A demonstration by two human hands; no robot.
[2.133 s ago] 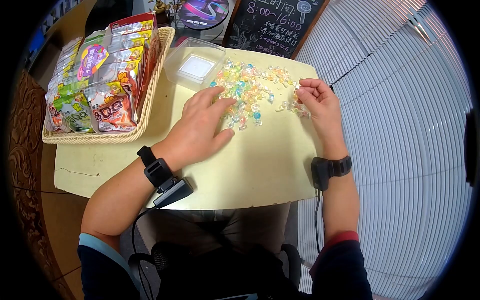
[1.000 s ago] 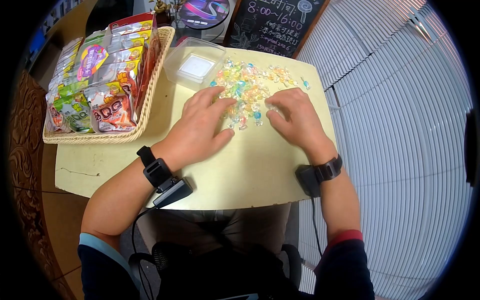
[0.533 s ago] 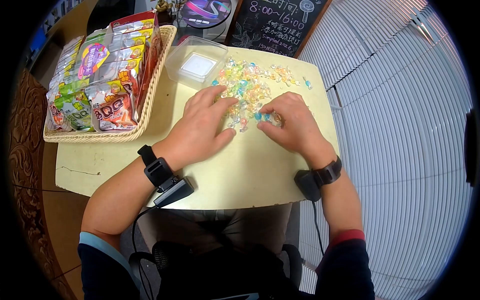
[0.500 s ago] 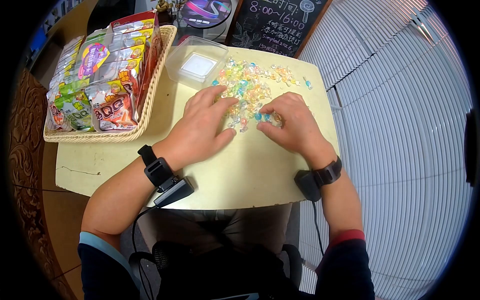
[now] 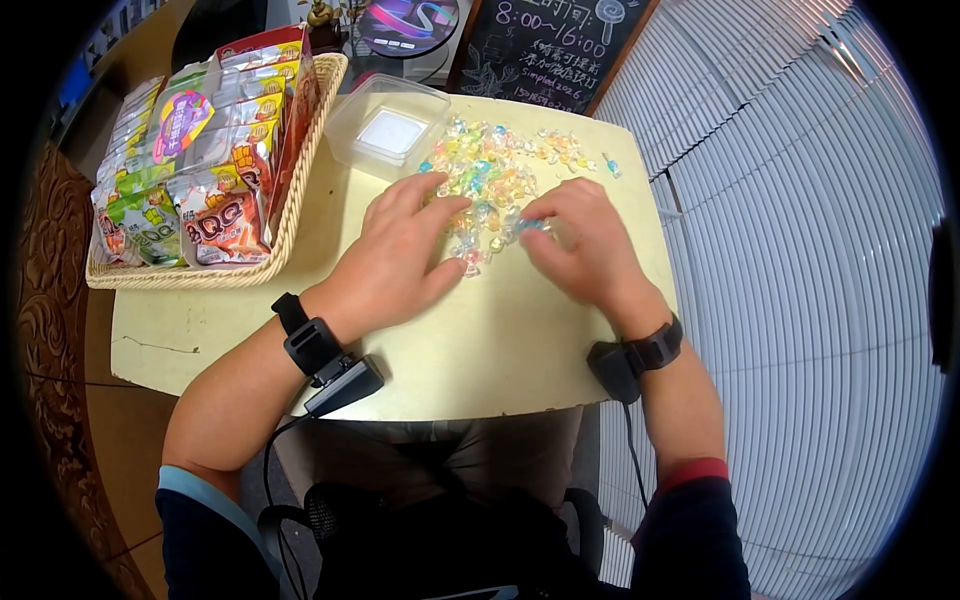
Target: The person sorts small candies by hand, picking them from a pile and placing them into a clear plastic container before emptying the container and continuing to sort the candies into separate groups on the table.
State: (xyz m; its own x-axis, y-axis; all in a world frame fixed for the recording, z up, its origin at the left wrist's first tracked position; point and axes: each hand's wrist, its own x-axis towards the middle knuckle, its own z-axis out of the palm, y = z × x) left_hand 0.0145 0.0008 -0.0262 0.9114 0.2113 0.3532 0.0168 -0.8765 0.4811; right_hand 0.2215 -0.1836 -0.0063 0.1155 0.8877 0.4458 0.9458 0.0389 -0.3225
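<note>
A loose pile of small clear-wrapped candies (image 5: 490, 175) in yellow, orange, green and blue lies spread on the pale table. At its left edge rests my left hand (image 5: 405, 240), open, fingers apart, fingertips touching the nearest candies. My right hand (image 5: 585, 240) is at the pile's right side, thumb and forefinger closed on a blue wrapped candy (image 5: 530, 226). The fingers are slightly blurred, and the other fingers of this hand are curled and partly hidden. Just behind my left hand stands a clear plastic box (image 5: 345, 135) with a white square at its bottom.
On the left a wicker basket (image 5: 300, 215) holds several packets of snacks. A lone blue candy (image 5: 612, 165) lies near the right table edge. Beyond the table stand a chalkboard (image 5: 540, 50) and, to the right, window blinds (image 5: 800, 300). Cables hang from both wrist straps.
My right hand has shifted slightly, with the blue candy still at its fingertips. A few candies by my left thumb have moved a little nearer to me.
</note>
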